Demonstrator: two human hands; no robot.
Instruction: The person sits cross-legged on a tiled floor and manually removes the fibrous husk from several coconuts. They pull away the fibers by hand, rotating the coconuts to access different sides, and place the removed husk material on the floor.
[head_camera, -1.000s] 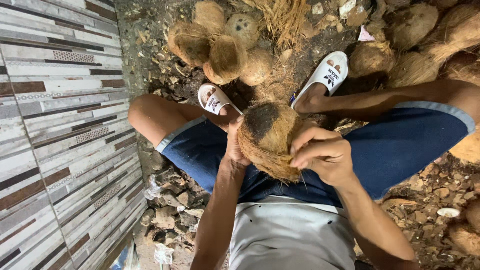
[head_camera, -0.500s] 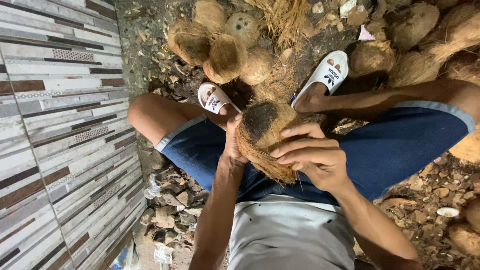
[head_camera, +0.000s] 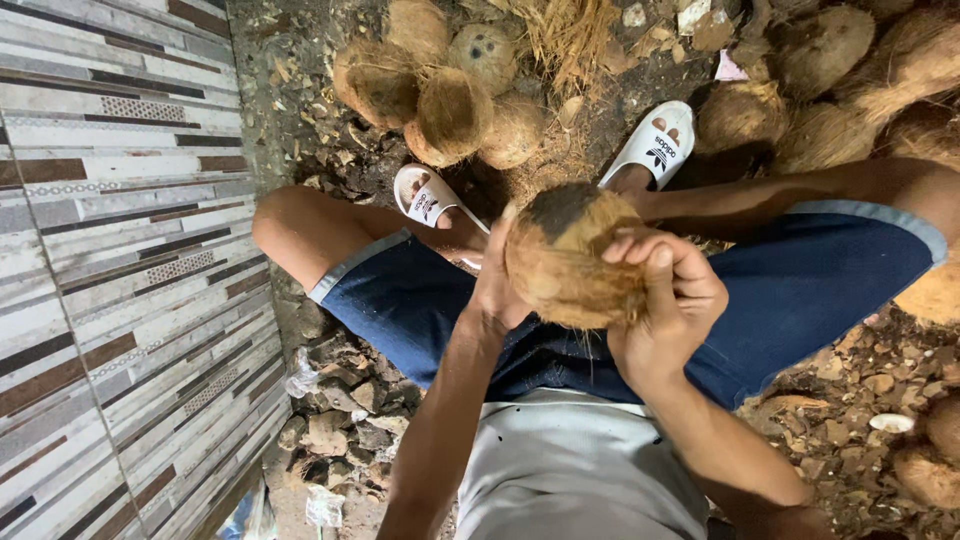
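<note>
Coconut (head_camera: 572, 262) held up over the lap, between the knees. Left hand (head_camera: 497, 290) braces its side as a stop; right hand (head_camera: 668, 300) wraps fingers over the husk, gripping tight. Husked pile (head_camera: 445, 90) ahead on the ground.

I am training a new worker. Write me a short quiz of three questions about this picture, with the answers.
1. True or false: both hands touch the coconut.
2. Which hand has its fingers curled over the top of the coconut? A) left hand B) right hand
3. Fill in: on the ground beyond the sandals lies a pile of husked ____.

Key: 1 true; 2 B; 3 coconuts.
</note>
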